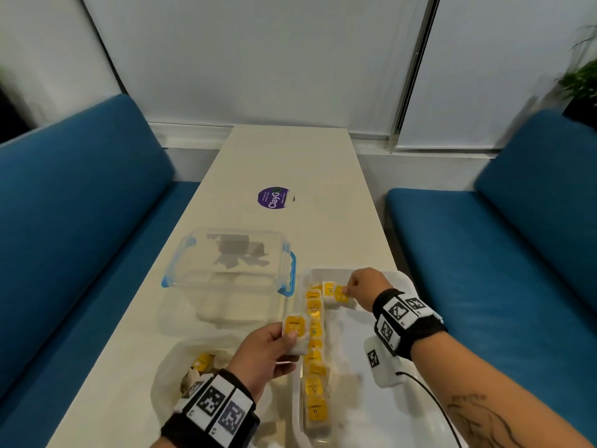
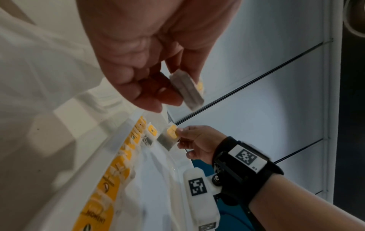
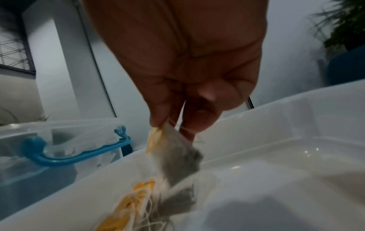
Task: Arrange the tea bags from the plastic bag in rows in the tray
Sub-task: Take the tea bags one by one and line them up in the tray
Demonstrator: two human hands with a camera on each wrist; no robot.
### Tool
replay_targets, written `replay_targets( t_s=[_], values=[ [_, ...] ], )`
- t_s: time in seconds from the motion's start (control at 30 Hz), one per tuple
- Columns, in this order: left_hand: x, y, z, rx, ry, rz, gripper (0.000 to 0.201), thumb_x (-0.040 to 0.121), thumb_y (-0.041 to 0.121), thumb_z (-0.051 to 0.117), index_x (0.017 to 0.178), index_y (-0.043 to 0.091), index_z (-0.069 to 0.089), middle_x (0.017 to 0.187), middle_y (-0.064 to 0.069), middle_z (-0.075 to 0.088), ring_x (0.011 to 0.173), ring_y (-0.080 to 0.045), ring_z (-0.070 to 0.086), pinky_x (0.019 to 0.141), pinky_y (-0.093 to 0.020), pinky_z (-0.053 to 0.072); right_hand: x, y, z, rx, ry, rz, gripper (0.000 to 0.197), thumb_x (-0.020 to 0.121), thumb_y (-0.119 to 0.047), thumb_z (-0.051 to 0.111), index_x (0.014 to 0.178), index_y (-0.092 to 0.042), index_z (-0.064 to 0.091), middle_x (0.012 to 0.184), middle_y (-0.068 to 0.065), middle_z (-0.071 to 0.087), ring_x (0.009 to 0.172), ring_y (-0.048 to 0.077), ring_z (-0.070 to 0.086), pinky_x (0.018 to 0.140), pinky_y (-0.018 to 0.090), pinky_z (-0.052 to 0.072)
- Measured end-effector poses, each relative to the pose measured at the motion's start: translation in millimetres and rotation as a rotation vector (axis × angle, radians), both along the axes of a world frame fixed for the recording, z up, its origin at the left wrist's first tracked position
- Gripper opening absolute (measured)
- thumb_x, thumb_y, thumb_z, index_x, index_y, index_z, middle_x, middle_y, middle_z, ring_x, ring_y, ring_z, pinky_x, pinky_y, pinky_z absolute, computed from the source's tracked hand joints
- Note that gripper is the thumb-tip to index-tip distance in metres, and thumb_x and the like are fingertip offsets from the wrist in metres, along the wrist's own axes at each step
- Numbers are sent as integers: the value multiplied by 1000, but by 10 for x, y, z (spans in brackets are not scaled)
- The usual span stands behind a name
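A white tray (image 1: 397, 412) lies at the near right of the table, with a row of several yellow-tagged tea bags (image 1: 315, 370) along its left side. My right hand (image 1: 350, 287) pinches a tea bag (image 1: 340, 295) by its yellow tag at the tray's far end, beside another bag (image 1: 329, 291); the right wrist view shows this bag (image 3: 177, 156) hanging just above the tray floor. My left hand (image 1: 284, 337) holds another tea bag (image 1: 295, 328) over the tray's left rim, seen edge-on in the left wrist view (image 2: 187, 90). A clear plastic bag (image 1: 181, 379) with more tea bags lies left of the tray.
A clear lidded box with blue clips (image 1: 232, 270) stands just beyond the plastic bag, next to the tray's far left corner. A purple round sticker (image 1: 274, 197) is on the white table (image 1: 290, 156). Blue benches (image 1: 80, 237) flank the table on both sides.
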State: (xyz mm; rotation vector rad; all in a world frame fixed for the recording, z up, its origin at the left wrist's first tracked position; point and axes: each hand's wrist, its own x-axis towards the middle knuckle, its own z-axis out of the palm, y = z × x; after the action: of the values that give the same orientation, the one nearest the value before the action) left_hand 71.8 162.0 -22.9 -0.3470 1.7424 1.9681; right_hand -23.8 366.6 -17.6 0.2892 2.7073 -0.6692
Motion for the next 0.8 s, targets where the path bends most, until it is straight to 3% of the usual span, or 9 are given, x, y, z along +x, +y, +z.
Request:
replay_targets(
  t_s=[0.07, 0.17, 0.27, 0.33, 0.37, 0.43, 0.5, 0.67, 0.8],
  values=[
    [-6, -17, -4, -4, -3, 19, 14, 93, 12, 51, 88, 11, 64, 71, -3, 62, 63, -13, 54, 58, -21, 47, -64, -16, -60, 33, -60, 63, 18, 93, -23, 54, 79, -12, 57, 99, 13, 68, 81, 19, 58, 78, 29, 48],
    [-7, -34, -17, -5, -12, 51, 16, 93, 9, 50, 85, 10, 63, 67, -2, 61, 62, -14, 53, 59, -23, 47, -152, -16, -166, 72, -157, 153, 24, 93, -9, 53, 70, -15, 51, 104, 12, 72, 58, 8, 53, 59, 19, 45],
    [-7, -40, -20, 0, -21, 62, 16, 93, 9, 50, 85, 10, 64, 67, -2, 60, 63, -15, 53, 60, -25, 46, -237, -28, -226, 113, -242, 199, 31, 91, -5, 55, 65, -18, 46, 102, 8, 72, 53, 1, 48, 47, 10, 40],
    [-12, -45, -32, -1, -27, 69, 16, 93, 9, 51, 85, 10, 64, 66, -2, 60, 63, -15, 53, 60, -25, 46, -292, -37, -252, 109, -217, 159, 22, 89, -8, 56, 70, -17, 53, 91, 6, 69, 59, 8, 55, 57, 14, 48],
    [-14, -48, -39, -3, -30, 70, 15, 93, 8, 51, 85, 10, 64, 66, -2, 60, 62, -15, 53, 59, -25, 47, -310, -45, -262, 137, -222, 163, 10, 89, -10, 57, 80, -13, 61, 94, 6, 68, 68, 14, 59, 69, 22, 53],
    [-18, -54, -52, -11, -29, 64, 14, 92, 8, 52, 87, 10, 65, 67, -1, 62, 62, -13, 54, 58, -23, 48, -359, -54, -337, 213, -201, 147, 20, 89, -17, 59, 104, -6, 65, 113, 9, 66, 96, 22, 63, 90, 31, 52],
    [-25, -55, -54, -26, -23, 47, 11, 91, 7, 54, 90, 10, 65, 71, -1, 64, 63, -12, 57, 57, -22, 48, -358, -78, -383, 188, -154, 104, 19, 89, -22, 61, 98, -6, 61, 116, 10, 65, 105, 24, 62, 93, 31, 50],
    [-34, -30, -20, -43, -3, 24, 8, 88, 5, 57, 90, 11, 61, 75, 1, 66, 61, -7, 62, 57, -21, 47, -285, -43, -413, 73, -32, -43, 27, 82, -24, 69, 90, -13, 46, 96, 7, 56, 90, 23, 54, 76, 30, 44],
    [-50, 8, 45, -43, 22, 15, 8, 87, 5, 59, 90, 12, 57, 77, 1, 65, 57, -4, 64, 53, -19, 46, -71, -12, -108, -156, 44, -14, 25, 84, -29, 68, 69, -17, 52, 71, -3, 56, 66, 13, 52, 66, 25, 43]
  ],
)
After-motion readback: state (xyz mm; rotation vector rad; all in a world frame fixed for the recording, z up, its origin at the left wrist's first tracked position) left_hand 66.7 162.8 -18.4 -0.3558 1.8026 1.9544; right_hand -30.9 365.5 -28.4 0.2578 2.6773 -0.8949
